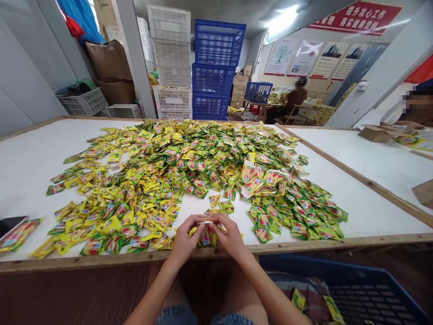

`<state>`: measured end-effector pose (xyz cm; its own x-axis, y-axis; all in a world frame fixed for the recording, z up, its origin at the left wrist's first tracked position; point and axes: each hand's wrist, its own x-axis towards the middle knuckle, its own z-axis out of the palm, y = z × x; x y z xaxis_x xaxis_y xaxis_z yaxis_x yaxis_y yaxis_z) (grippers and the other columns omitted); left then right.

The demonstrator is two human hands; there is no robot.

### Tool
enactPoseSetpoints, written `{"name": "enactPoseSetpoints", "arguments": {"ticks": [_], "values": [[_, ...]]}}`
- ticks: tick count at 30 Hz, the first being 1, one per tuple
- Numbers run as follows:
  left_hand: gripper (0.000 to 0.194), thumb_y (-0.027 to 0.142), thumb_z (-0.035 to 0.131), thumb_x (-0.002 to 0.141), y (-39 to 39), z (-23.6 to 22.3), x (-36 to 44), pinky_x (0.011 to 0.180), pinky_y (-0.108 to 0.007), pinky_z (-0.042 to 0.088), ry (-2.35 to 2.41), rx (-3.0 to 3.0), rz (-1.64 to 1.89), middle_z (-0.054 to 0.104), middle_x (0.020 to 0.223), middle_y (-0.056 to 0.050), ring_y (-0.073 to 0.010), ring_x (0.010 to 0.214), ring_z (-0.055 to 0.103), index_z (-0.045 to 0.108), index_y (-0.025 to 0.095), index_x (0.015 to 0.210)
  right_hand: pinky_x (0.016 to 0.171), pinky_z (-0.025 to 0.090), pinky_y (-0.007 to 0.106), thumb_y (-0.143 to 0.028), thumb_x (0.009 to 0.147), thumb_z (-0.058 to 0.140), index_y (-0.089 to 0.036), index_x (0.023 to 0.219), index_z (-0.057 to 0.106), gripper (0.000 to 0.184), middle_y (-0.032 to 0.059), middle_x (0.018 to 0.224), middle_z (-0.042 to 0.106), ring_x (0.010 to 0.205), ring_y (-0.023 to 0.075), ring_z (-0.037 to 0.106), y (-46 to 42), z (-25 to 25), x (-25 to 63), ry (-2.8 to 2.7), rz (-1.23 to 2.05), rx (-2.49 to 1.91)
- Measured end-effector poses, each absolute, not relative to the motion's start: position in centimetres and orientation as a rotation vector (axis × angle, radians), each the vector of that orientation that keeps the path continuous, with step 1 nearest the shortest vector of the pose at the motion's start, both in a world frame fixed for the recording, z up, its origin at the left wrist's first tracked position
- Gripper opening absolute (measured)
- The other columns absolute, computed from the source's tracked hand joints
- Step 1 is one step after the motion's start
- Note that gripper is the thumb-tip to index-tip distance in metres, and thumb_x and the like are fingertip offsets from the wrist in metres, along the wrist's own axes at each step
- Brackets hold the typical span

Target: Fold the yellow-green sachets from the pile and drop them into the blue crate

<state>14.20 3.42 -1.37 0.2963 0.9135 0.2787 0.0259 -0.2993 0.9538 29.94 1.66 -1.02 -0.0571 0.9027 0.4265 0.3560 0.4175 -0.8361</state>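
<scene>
My left hand (184, 237) and my right hand (227, 234) meet at the near edge of the white table (30, 158). Both are closed, fingertips pinched together on a small stack of yellow-green sachets (206, 238) held between them. A thin pale edge of a sachet shows between the thumbs. Just beyond my hands spreads a wide heap of several loose yellow, green and red sachets (189, 171), covering the middle of the table. A taller clump of sachets (257, 177) lies right of centre.
A blue crate (365, 289) sits on the floor at my right, with a few sachets inside. A phone (10, 223) lies at the table's left edge. Stacked white and blue crates (209, 67) stand behind. Another person (417, 106) sits at the neighbouring table (372, 158).
</scene>
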Motion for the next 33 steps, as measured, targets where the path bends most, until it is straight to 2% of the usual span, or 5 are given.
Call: {"name": "enactPoseSetpoints", "arguments": {"ticks": [7, 12, 19, 28, 33], "values": [[0.017, 0.031, 0.057, 0.079, 3.3, -1.2, 14.7, 0.076, -0.028, 0.049, 1.036, 1.498, 1.159, 0.067, 0.087, -0.005, -0.0179, 0.082, 0.062, 0.063, 0.017, 0.087, 0.068, 0.047, 0.027, -0.028, 0.083, 0.053, -0.02, 0.084, 0.062, 0.012, 0.0024, 0.08, 0.064, 0.073, 0.0148, 0.059, 1.8, -0.7, 29.7, -1.623, 0.616, -1.24], [0.019, 0.034, 0.056, 0.079, 3.8, -0.8, 15.0, 0.067, -0.025, 0.047, 1.102, 1.553, 1.147, 0.067, 0.078, -0.002, -0.0152, 0.069, 0.059, 0.065, 0.017, 0.083, 0.065, 0.047, 0.026, -0.028, 0.085, 0.051, -0.02, 0.087, 0.062, 0.014, 0.0021, 0.078, 0.065, 0.07, 0.0146, 0.059, 2.3, 0.0, 29.8, -1.623, 0.64, -1.272], [0.02, 0.033, 0.06, 0.076, 3.8, -1.5, 14.1, 0.075, -0.029, 0.048, 0.994, 1.569, 1.147, 0.068, 0.086, -0.005, -0.0189, 0.083, 0.062, 0.069, 0.018, 0.086, 0.073, 0.048, 0.03, -0.027, 0.084, 0.051, -0.023, 0.094, 0.061, 0.015, 0.0031, 0.089, 0.065, 0.08, 0.0173, 0.06, 0.7, -1.5, 29.6, -1.575, 0.695, -1.233], [0.017, 0.028, 0.058, 0.079, 3.2, -1.5, 13.9, 0.078, -0.031, 0.049, 0.935, 1.622, 1.167, 0.067, 0.088, -0.006, -0.0195, 0.086, 0.061, 0.069, 0.018, 0.086, 0.077, 0.048, 0.032, -0.023, 0.084, 0.05, -0.022, 0.09, 0.061, 0.013, 0.0038, 0.089, 0.064, 0.085, 0.0185, 0.059, 0.3, -2.1, 29.1, -1.549, 0.635, -1.213], [0.016, 0.028, 0.057, 0.079, 2.1, -1.9, 14.7, 0.076, -0.03, 0.048, 1.011, 1.574, 1.164, 0.066, 0.089, -0.004, -0.0179, 0.082, 0.061, 0.062, 0.019, 0.091, 0.077, 0.049, 0.031, -0.023, 0.086, 0.046, -0.023, 0.102, 0.057, 0.02, 0.004, 0.096, 0.063, 0.087, 0.0178, 0.06, -0.1, -1.7, 28.3, -1.518, 0.735, -1.191]]}}
